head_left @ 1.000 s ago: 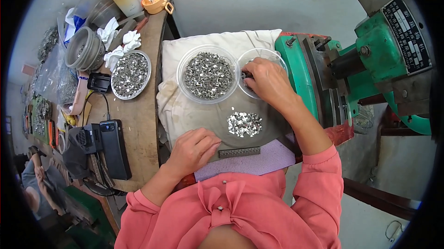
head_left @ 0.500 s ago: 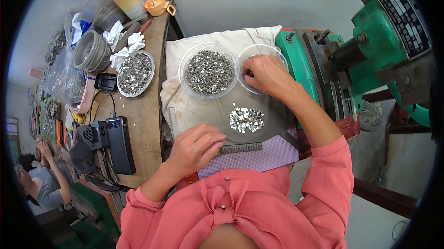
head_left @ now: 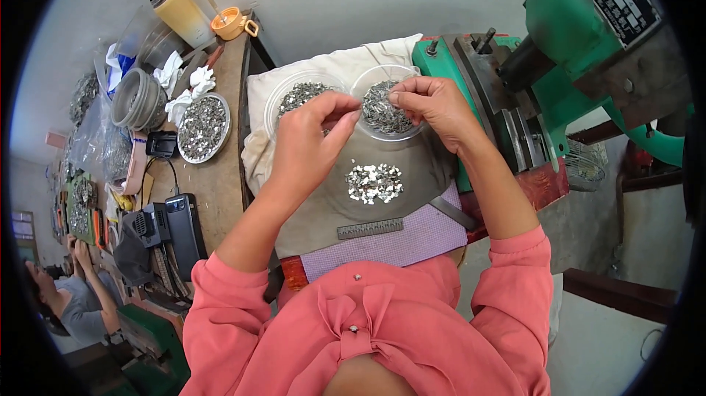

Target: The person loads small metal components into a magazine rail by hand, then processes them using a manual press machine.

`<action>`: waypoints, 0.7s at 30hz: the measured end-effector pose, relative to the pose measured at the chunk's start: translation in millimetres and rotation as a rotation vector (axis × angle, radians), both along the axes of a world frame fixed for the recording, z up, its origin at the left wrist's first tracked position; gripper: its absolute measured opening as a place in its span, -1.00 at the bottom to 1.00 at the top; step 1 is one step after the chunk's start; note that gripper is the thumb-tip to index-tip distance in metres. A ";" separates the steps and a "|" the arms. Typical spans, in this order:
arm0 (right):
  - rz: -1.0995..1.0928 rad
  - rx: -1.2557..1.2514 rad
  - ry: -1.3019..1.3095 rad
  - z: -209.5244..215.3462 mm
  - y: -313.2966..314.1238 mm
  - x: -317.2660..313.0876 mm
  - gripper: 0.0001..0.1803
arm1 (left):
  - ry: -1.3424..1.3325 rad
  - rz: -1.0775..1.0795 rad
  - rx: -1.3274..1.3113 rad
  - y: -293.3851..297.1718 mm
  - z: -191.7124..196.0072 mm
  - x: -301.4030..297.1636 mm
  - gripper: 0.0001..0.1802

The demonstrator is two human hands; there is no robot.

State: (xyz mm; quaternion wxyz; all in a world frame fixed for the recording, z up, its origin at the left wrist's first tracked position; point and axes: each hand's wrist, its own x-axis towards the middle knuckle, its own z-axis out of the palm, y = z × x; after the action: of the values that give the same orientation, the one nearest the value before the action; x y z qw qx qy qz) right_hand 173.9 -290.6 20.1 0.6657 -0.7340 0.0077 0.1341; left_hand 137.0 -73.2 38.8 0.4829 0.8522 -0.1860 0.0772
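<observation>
Right hand [head_left: 434, 105] fingertips pinched over the right clear bowl [head_left: 382, 105]; likely one small metal piece, too small to confirm. Left hand [head_left: 309, 142] half-closed above the left bowl [head_left: 294, 98], contents unclear. Small pile [head_left: 373, 181] on grey cloth [head_left: 412, 157]; both bowls well stocked, so plenty left.

two clear bowls [head_left: 382, 105] of small metal pieces are set side by side on a cloth [head_left: 331, 65], behind a loose pile of pieces [head_left: 374, 182]. a ruler [head_left: 370, 228] lies nearer. a machine [head_left: 559, 58] stands right; a plate [head_left: 203, 127], possibly of similar pieces, left.
</observation>
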 end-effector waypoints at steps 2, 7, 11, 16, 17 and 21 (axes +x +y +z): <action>-0.021 0.145 0.041 -2.8 0.6 -2.5 -0.85 | 0.233 -0.016 -0.187 -14.1 -15.0 13.4 -0.72; -0.048 0.262 0.095 -12.1 -5.5 -5.2 -0.85 | 0.302 -0.083 -0.228 -41.6 -24.5 22.0 -0.63; -0.079 0.324 0.123 -13.9 -5.6 -4.7 -0.83 | 0.208 -0.069 -0.358 -50.0 -33.5 24.5 -0.68; -0.115 0.385 0.092 -23.4 -1.9 0.1 -0.76 | 0.117 0.018 -0.218 -47.4 -40.7 34.1 -0.80; -0.131 0.403 0.091 -24.6 0.1 0.0 -0.77 | 0.131 0.014 -0.194 -46.1 -40.5 36.6 -0.81; -0.148 0.410 0.070 -34.9 9.8 3.7 -0.80 | 0.156 -0.016 -0.306 -40.0 -58.7 49.8 -0.91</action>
State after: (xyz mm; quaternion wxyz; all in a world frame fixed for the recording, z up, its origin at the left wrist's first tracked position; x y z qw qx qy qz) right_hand 177.6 -280.9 -14.8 0.8084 -0.5755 0.0573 0.1092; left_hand 186.8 -113.2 -19.9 0.6205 0.7707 -0.1405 0.0344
